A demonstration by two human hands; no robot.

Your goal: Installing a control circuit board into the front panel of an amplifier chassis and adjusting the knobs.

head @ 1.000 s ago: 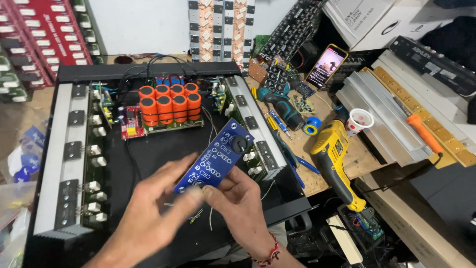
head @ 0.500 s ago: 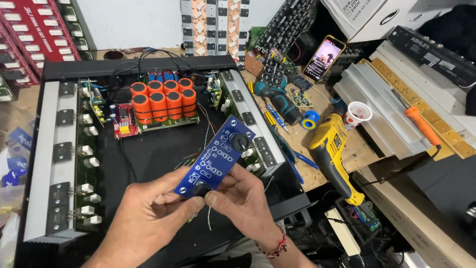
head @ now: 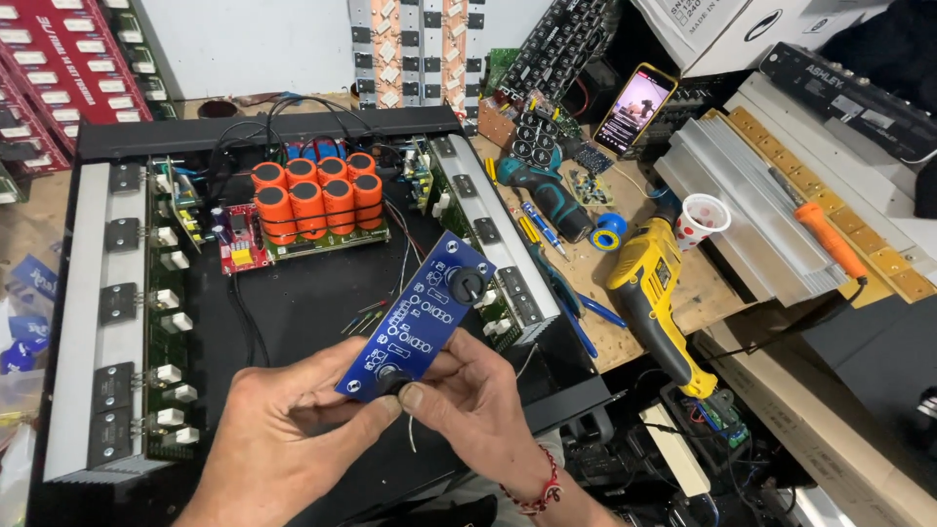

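My left hand (head: 283,429) and my right hand (head: 478,400) together hold a narrow blue circuit board (head: 415,317) with white markings, tilted up to the right. It carries two black knobs: one near its upper end (head: 469,284), one at its lower end (head: 392,379) pinched between my thumbs and fingertips. A thin white wire hangs below the board. Both hands hover over an open black amplifier chassis (head: 293,303) that holds a cluster of orange capacitors (head: 317,200) and a small red board (head: 239,239).
Grey heatsinks (head: 93,312) line the chassis sides. On the wooden bench to the right lie a yellow drill (head: 654,293), a teal cordless driver (head: 542,190), a lit phone (head: 634,107), a paper cup (head: 705,217), an orange-handled screwdriver (head: 830,239) and ribbed aluminium sections (head: 752,215).
The hands and blue board have stayed near the same spot; the board shifted slightly and my thumbs moved closer on the lower knob. The camera view drifted a little.
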